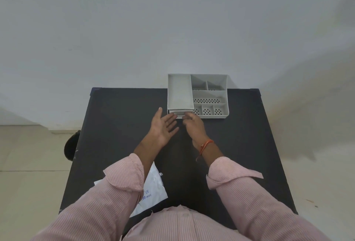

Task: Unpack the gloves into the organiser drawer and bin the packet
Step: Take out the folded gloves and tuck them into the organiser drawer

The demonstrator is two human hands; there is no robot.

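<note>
Dark object: I note a dark rounded shape (72, 145) on the floor off the bench's left edge; I cannot tell what it is.
Bench: I see a black-topped bench (119, 117) set against a pale wall, with pale floor tiles on both sides.
Packet: I find the white glove packet (151, 188) lying flat on the near left part of the bench, partly covered by the left sleeve, with blue print reading "CE" and "PIECES" showing. It lies well apart from the organiser.
Left sleeve: pink striped, cuff folded back, crossing over the packet.
Left hand: I see the left hand (163, 127) in front of the organiser, palm turned up and inward, fingers (171, 120) spread and released, grasping nothing. The fingertips lie near the drawer front; I cannot tell whether they touch it.
Drawer: I see a pale drawer (179, 113) under the organiser's left tray, drawn out only slightly at the front edge. I cannot see its contents.
Right hand: I see the right hand (193, 125) with its fingers curled at the drawer front, apparently gripping its edge; an orange thread band sits on the wrist.
Organiser: I see the white organiser (221, 87) at the far edge of the bench, right of centre, with one long plain tray on the left and several perforated compartments on the right.
</note>
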